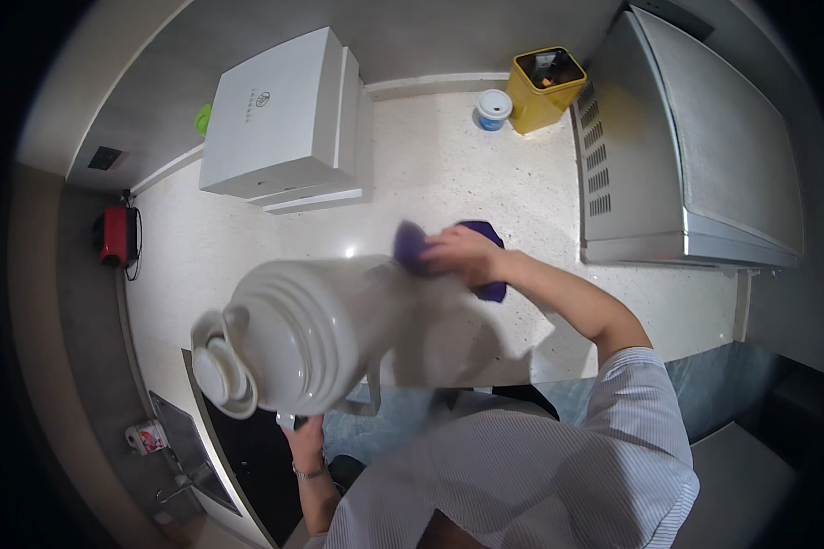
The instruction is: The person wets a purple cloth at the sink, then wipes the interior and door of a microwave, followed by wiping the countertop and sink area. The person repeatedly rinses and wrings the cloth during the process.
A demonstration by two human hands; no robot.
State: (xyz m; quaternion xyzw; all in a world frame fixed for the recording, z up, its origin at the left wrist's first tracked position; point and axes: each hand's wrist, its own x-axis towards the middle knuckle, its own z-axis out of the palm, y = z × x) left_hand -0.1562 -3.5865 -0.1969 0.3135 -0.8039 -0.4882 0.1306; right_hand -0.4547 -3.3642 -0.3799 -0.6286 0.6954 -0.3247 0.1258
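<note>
A large white thermos jug (302, 336) is tilted over the counter, with its lid toward the lower left. My left hand (307, 442) is closed at the jug's lower side, by its handle (372, 391); the jug hides most of the fingers. A purple cloth (487, 237) is bunched in my right hand (463, 255), beside the jug's far end. Motion blurs that hand and part of the cloth. Whether the cloth touches the jug, I cannot tell.
White boxes (275, 117) stand at the back left of the speckled counter (439, 158). A lidded cup (493, 110) and a yellow tin (542, 99) stand at the back. A metal appliance (721, 137) is at right, a red device (117, 237) and sink (192, 439) at left.
</note>
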